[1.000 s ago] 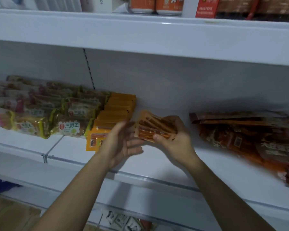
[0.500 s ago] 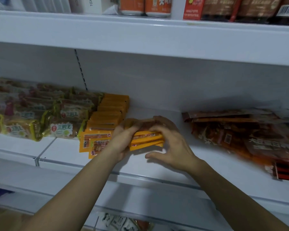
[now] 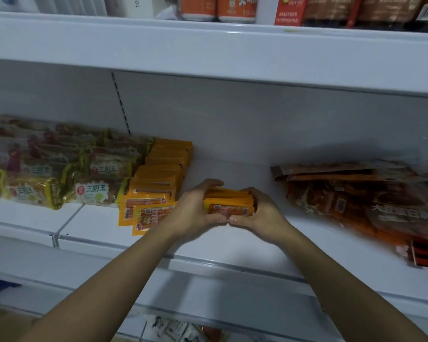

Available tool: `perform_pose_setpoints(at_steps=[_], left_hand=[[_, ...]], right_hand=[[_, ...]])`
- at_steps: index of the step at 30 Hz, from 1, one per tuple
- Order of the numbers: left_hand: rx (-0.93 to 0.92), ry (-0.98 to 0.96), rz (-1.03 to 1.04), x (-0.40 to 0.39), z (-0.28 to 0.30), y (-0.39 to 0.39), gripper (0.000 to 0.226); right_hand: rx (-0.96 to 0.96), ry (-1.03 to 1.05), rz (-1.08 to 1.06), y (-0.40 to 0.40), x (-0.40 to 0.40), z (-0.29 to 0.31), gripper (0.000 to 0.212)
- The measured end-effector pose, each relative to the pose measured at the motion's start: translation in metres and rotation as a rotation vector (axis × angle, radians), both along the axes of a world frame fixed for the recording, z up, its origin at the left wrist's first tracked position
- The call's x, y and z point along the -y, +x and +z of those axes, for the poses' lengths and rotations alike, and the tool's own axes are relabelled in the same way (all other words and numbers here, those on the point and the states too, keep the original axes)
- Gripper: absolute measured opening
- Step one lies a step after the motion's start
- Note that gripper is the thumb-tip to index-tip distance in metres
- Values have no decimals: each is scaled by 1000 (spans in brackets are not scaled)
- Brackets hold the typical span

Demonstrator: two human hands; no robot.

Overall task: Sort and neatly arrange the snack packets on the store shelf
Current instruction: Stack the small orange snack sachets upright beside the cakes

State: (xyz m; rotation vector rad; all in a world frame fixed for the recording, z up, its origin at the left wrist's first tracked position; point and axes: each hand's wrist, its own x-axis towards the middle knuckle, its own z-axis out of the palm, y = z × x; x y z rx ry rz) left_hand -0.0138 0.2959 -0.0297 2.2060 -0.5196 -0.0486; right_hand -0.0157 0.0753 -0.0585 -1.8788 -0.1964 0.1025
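Nearest the camera, two bare forearms reach up from the bottom edge toward a white store shelf point(image 3: 232, 257). At its front, the left hand point(image 3: 195, 213) and right hand point(image 3: 262, 213) face each other, fingers curled round the two ends of a small bundle of orange snack packets point(image 3: 229, 202), thumbs almost touching beneath it. A second ago the right hand alone held these packets fanned out and tilted, with the left hand open beside them; half a second ago both hands were closing in. Now the bundle is squared into a tight block, low over or resting on the shelf; which cannot be told.

Just left of the hands lies a row of matching orange packets point(image 3: 158, 178), running from the shelf front to the back wall, the two front ones slightly askew. The bundle appears ready to start a second row beside it, or to join it.

Further left sit rows of green-and-yellow sandwich cake packets point(image 3: 92, 191), fairly orderly. Well to the right, a loose heap of brown-red packets point(image 3: 371, 206) remains untidy, probably the next job.

Farthest up, an upper shelf point(image 3: 208, 43) carries orange cans point(image 3: 218, 8) and more packets.
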Motion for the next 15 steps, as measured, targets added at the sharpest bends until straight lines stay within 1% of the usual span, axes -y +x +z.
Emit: perform_pose_setpoints(at_steps=[2,5,8,11,13,15], left_hand=[[23,95,0,2,-4,5,86],[-24,192,-61,-3,-1,10,83],[-39,286,-134,-6,9,18,75],[-34,330,-161,-3,22,33,80],[-52,393,-179,1,31,43,82],[-62,461,-189,4,33,51,80]], right_hand=[[42,-63,7,1,4,-2,67],[-13,-45,41,5,10,2,78],[-53,-47,93,15,16,4,74],[-121,52,120,24,17,9,75],[-120,10,131,30,16,12,77],[-113,1,131,33,17,12,77]])
